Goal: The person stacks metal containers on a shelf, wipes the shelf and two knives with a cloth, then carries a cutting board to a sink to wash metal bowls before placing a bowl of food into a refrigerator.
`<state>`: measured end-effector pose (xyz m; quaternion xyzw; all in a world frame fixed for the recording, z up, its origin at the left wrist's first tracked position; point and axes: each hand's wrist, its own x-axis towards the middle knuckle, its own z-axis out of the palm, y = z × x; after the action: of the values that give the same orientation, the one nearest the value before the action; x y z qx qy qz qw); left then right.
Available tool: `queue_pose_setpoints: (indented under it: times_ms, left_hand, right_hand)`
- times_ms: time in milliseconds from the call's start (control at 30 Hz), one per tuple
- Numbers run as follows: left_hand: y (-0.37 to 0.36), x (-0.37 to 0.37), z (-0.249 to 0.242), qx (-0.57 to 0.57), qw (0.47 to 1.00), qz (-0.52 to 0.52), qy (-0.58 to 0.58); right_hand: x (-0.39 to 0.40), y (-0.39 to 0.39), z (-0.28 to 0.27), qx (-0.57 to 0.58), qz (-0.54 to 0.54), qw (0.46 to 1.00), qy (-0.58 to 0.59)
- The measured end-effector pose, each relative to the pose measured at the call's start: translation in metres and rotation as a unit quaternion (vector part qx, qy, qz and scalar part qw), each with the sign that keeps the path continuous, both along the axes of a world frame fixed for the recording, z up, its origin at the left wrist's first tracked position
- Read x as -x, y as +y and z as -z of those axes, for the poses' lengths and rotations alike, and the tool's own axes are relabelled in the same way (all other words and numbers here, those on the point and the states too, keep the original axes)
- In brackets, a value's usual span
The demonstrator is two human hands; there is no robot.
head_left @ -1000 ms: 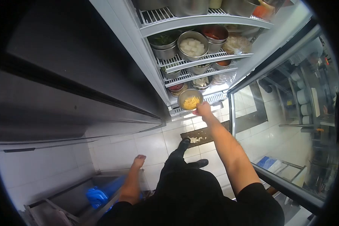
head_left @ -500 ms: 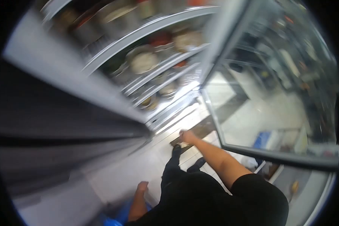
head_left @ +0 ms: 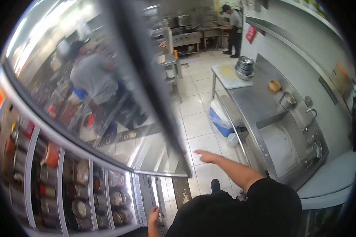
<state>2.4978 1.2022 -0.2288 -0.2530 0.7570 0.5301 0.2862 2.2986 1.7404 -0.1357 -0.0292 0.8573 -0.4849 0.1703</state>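
My right hand (head_left: 205, 155) reaches forward with its fingers stretched toward the edge of the glass fridge door (head_left: 162, 174); nothing is in it. The door stands swung out from the fridge, its dark frame just left of those fingertips. Low at the fridge opening, my left hand (head_left: 154, 215) hangs with loosely bent fingers and no visible object. Beside it are the fridge's shelves (head_left: 61, 173), holding several metal containers (head_left: 81, 209) of food.
A steel counter (head_left: 253, 98) with a sink (head_left: 279, 146) runs along the right. On it are stacked metal bowls (head_left: 245, 67) and a white board (head_left: 227, 77). A blue-and-white cooler (head_left: 220, 118) is underneath. One person (head_left: 93, 75) shows through the glass, another (head_left: 233, 29) stands at the back.
My view has swung right, bringing the sink counter into sight and the fridge shelves to the left. The door now lies left of my right hand, which has stretched its fingers.
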Motion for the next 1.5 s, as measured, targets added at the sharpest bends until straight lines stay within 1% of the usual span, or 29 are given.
queue_pose_setpoints:
  times_ms: [67, 100, 133, 167, 200, 267, 300, 333, 367, 433, 500, 600, 700, 733, 767, 800, 833, 900, 933, 967, 1000, 1033, 1133, 1200, 1300, 1367, 1400, 1467, 1500]
  left_hand:
    - [0.048, 0.048, -0.024, 0.019, 0.996, 0.071, 0.043]
    - [0.075, 0.067, -0.037, 0.028, 0.992, 0.109, 0.060]
    - [0.102, 0.084, -0.053, 0.035, 0.986, 0.145, 0.077]
    - [0.129, 0.096, -0.073, 0.041, 0.981, 0.171, 0.079]
    - [0.156, 0.101, -0.096, 0.046, 0.977, 0.193, 0.080]
    - [0.193, 0.102, -0.101, 0.044, 0.973, 0.214, 0.077]
    - [0.224, 0.097, -0.136, 0.076, 0.967, 0.232, 0.066]
    - [0.225, 0.095, -0.123, 0.063, 0.967, 0.242, 0.051]
    - [0.214, 0.085, -0.089, 0.047, 0.967, 0.250, 0.035]
    - [0.184, 0.067, -0.031, 0.112, 0.937, 0.331, 0.026]
    - [0.195, 0.056, -0.032, 0.142, 0.939, 0.312, -0.021]
    - [0.210, 0.048, -0.047, 0.137, 0.969, 0.176, -0.103]
    - [0.213, 0.050, -0.053, 0.122, 0.980, 0.084, -0.132]
    - [0.215, 0.052, -0.051, 0.114, 0.982, 0.065, -0.137]
    - [0.218, 0.056, -0.047, 0.107, 0.983, 0.052, -0.139]
    - [0.223, 0.060, -0.042, 0.100, 0.984, 0.045, -0.139]
    - [0.231, 0.067, -0.039, 0.092, 0.985, 0.038, -0.144]
    - [0.243, 0.078, -0.029, 0.077, 0.985, 0.034, -0.148]
    - [0.249, 0.085, -0.025, 0.068, 0.986, 0.036, -0.149]
    - [0.255, 0.094, -0.022, 0.060, 0.986, 0.040, -0.149]
    - [0.258, 0.104, -0.019, 0.052, 0.987, 0.044, -0.148]
    - [0.260, 0.117, -0.015, 0.044, 0.987, 0.054, -0.143]
    - [0.253, 0.169, -0.012, 0.022, 0.990, 0.043, -0.130]
    - [0.242, 0.213, -0.017, 0.016, 0.993, -0.005, -0.117]
    - [0.231, 0.307, -0.032, -0.010, 0.993, -0.095, -0.064]
    - [0.200, 0.363, -0.008, -0.092, 0.991, -0.096, 0.021]
    - [0.200, 0.381, -0.022, -0.056, 0.995, -0.081, 0.027]
    - [0.219, 0.414, -0.060, 0.044, 0.997, -0.064, 0.028]
    - [0.233, 0.422, -0.079, 0.106, 0.992, -0.060, 0.024]
  right_hand:
    - [0.009, -0.015, -0.023, 0.097, -0.121, 0.988, -0.021]
    - [0.009, -0.028, -0.019, 0.202, -0.145, 0.964, -0.088]
    - [0.004, -0.042, -0.024, 0.182, -0.198, 0.961, -0.058]
    - [-0.014, -0.045, -0.073, 0.112, -0.178, 0.976, -0.058]
    - [-0.012, -0.054, -0.043, 0.113, -0.196, 0.973, 0.042]
    - [-0.014, -0.050, -0.059, 0.107, -0.239, 0.964, 0.039]
    - [-0.009, -0.057, -0.040, 0.122, -0.289, 0.949, 0.029]
    - [-0.007, -0.052, -0.054, 0.119, -0.341, 0.931, 0.045]
    - [-0.010, -0.047, -0.077, 0.113, -0.393, 0.911, 0.058]
    - [-0.004, -0.047, -0.109, 0.115, -0.516, 0.849, 0.007]
    - [0.001, -0.052, -0.136, 0.207, -0.589, 0.780, -0.045]
    - [0.003, -0.072, -0.136, 0.347, -0.605, 0.717, -0.019]
    - [0.042, -0.054, -0.120, 0.282, -0.548, 0.787, -0.003]
    - [0.061, -0.037, -0.120, 0.276, -0.496, 0.823, -0.004]
    - [0.081, -0.008, -0.118, 0.199, -0.434, 0.873, -0.101]
    - [0.100, -0.004, -0.054, 0.159, -0.379, 0.912, -0.002]
    - [0.126, 0.016, -0.016, 0.163, -0.339, 0.927, 0.006]
    - [0.162, 0.087, -0.003, 0.204, -0.152, 0.962, -0.097]
    - [0.179, 0.125, -0.019, 0.179, -0.029, 0.968, -0.175]
    - [0.195, 0.164, 0.007, 0.194, 0.048, 0.967, -0.157]
    - [0.205, 0.199, -0.015, 0.202, 0.157, 0.956, -0.142]
    - [0.218, 0.236, -0.007, 0.259, 0.258, 0.920, -0.139]
    - [0.242, 0.325, -0.049, 0.280, 0.487, 0.825, -0.060]
    - [0.258, 0.404, -0.021, 0.337, 0.548, 0.766, -0.021]
    - [0.283, 0.487, -0.056, 0.354, 0.613, 0.705, 0.047]
    - [0.306, 0.547, -0.067, 0.380, 0.640, 0.663, 0.074]
    - [0.314, 0.579, -0.059, 0.409, 0.647, 0.638, 0.085]
    - [0.322, 0.642, -0.042, 0.464, 0.575, 0.665, 0.111]
    - [0.339, 0.668, -0.046, 0.462, 0.636, 0.616, 0.051]
